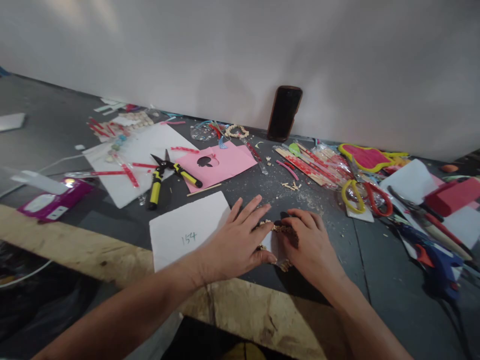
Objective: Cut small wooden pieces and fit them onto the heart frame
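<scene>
My left hand [240, 240] lies with its fingers spread, over the right edge of a white paper [180, 232] marked "154". Its fingertips reach the left side of a small piece covered with brownish bits [285, 228] and having a pale middle [268, 240]. On the right side of that piece, my right hand [307, 242] has its fingers curled down on the brownish bits; its fingertips are partly hidden. More of the bits show between the two hands near the table's front edge.
Yellow-black pliers [156, 187] and pink paper [232, 165] lie to the left and behind. A phone [285, 112] leans against the wall. Red-and-white sticks [307, 165], scissors [353, 196] and a blue glue gun [437, 265] are on the right. Crumbs and short stick pieces [291, 186] lie beyond my hands.
</scene>
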A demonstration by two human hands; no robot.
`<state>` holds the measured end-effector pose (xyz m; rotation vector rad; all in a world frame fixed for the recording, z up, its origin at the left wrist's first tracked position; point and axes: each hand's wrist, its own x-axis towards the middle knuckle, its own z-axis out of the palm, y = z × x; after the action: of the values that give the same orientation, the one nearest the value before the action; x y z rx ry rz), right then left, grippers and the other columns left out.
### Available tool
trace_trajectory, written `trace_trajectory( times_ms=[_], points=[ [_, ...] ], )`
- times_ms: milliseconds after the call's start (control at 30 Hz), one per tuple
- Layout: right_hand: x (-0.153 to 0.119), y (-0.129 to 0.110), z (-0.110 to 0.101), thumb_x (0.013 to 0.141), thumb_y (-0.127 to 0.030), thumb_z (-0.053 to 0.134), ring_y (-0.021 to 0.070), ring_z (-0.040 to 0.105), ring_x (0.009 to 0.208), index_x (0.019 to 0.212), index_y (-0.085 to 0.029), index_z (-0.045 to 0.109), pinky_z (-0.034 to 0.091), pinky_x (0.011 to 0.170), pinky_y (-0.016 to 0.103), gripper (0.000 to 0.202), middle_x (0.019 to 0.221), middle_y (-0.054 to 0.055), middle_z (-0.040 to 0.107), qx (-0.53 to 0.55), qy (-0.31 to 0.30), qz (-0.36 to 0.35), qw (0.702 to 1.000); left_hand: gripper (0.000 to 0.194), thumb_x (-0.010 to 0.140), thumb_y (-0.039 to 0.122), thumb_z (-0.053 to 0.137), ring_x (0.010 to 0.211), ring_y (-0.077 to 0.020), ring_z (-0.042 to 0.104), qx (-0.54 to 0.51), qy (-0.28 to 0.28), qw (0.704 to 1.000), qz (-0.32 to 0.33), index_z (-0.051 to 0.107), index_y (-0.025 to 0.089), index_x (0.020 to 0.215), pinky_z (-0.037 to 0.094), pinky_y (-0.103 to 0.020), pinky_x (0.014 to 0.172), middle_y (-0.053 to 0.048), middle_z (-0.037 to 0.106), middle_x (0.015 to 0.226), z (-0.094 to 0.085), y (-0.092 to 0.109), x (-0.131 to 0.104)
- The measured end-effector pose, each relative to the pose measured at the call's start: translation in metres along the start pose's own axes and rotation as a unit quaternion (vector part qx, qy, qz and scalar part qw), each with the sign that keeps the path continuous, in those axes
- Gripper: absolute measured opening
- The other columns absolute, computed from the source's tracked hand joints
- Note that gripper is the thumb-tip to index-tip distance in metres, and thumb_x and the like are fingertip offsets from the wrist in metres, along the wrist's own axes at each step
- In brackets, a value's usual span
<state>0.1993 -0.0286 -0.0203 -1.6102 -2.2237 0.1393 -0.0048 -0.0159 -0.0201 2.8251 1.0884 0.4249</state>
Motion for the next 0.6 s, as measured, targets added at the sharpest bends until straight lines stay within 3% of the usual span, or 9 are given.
trace_trajectory(
  times_ms=[233, 600],
  points=[
    [0.0005, -0.0004, 0.0000, 0.080, -0.020, 0.053, 0.0280, 0.044, 0.110, 0.101, -0.021, 0.065, 0.043, 0.090, 0.050, 0.024, 0.117, 0.011, 0.056, -0.001, -0.006, -0.012, 1.000, 0.066, 0.087, 0.065, 0.029, 0.142, -0.0331, 0.011, -0.007, 0.004, 1.000, 0.000, 0.048, 0.018, 0.129, 0.016, -0.059, 0.111, -0.014, 0.035, 0.147, -0.0005, -0.0015, -0.0001],
    [0.0010, -0.0015, -0.0008, 0.083, -0.020, 0.051, 0.0268, 0.044, 0.109, 0.098, -0.020, 0.067, 0.042, 0.093, 0.047, 0.021, 0.116, 0.011, 0.055, 0.008, 0.003, -0.025, 1.000, 0.068, 0.086, 0.067, 0.027, 0.142, -0.0331, 0.010, -0.002, -0.010, 1.000, -0.006, 0.048, 0.017, 0.128, 0.016, -0.059, 0.111, -0.014, 0.035, 0.147, -0.0009, -0.0012, -0.0002]
  ],
)
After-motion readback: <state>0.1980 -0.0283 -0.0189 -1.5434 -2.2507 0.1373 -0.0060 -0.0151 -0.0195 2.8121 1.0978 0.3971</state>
